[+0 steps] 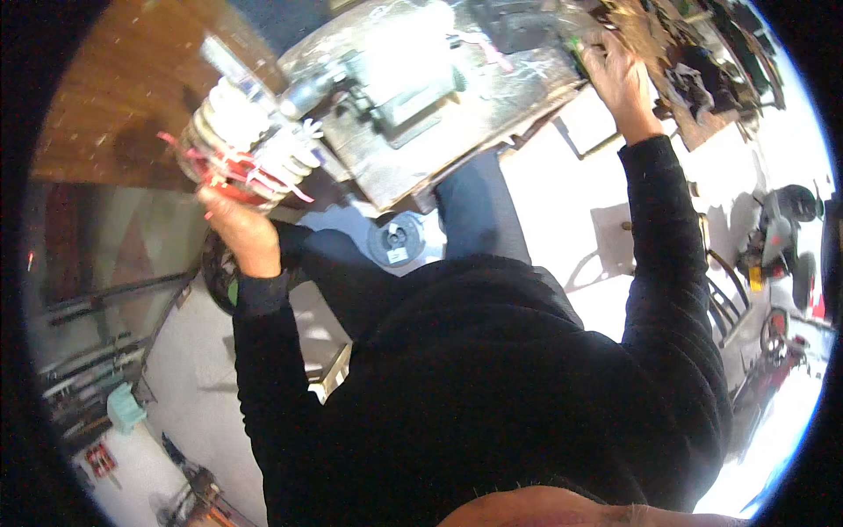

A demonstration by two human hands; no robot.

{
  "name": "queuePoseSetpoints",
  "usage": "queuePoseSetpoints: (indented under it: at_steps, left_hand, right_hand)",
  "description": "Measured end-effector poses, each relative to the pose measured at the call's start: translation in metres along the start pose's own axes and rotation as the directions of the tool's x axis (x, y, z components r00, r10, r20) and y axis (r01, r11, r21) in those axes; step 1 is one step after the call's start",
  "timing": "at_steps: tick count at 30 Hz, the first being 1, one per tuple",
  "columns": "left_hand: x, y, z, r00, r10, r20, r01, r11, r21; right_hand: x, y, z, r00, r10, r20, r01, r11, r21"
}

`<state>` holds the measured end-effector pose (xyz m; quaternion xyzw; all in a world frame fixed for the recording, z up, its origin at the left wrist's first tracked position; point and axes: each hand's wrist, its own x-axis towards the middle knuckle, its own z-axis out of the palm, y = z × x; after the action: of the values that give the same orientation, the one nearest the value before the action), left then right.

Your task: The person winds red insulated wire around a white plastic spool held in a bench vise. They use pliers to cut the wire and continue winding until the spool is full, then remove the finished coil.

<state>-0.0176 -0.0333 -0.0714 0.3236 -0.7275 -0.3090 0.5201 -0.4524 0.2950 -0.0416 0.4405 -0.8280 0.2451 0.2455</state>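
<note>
My left hand (239, 227) is closed on a bulky bundle of pale, ring-like pieces (230, 127) with red ties or strips, held at the left end of a worn workbench (373, 171). A grey metal machine (395, 88), partly washed out by glare, stands on the bench beside the bundle. My right hand (616, 83) reaches to the bench's right end, fingers curled at a small green item beside a heap of brown, torn-looking scraps (650, 35). What those fingers grip is too small to make out.
A wooden surface (114, 97) lies at the upper left. Below the bench are my legs and a round grey base (393, 237). A chair (724, 299) and scooter-like vehicles (781, 237) stand at the right. A pale green plastic item (126, 407) and racks line the lower left.
</note>
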Motion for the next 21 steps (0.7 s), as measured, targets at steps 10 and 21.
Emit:
queuePoseSetpoints:
  at_steps: [10, 21]
  left_hand:
    - [0.004, -0.003, 0.009, 0.965, -0.263, 0.012, 0.235, 0.841, -0.488]
    - [0.008, -0.012, 0.003, 0.974, 0.226, 0.018, -0.226, 0.972, 0.065]
  right_hand:
    - [-0.003, 0.074, 0.028, 0.914, 0.107, 0.392, -0.066, 0.991, -0.116]
    - [-0.030, 0.046, -0.016, 0.918, 0.370, 0.141, -0.382, 0.922, 0.068]
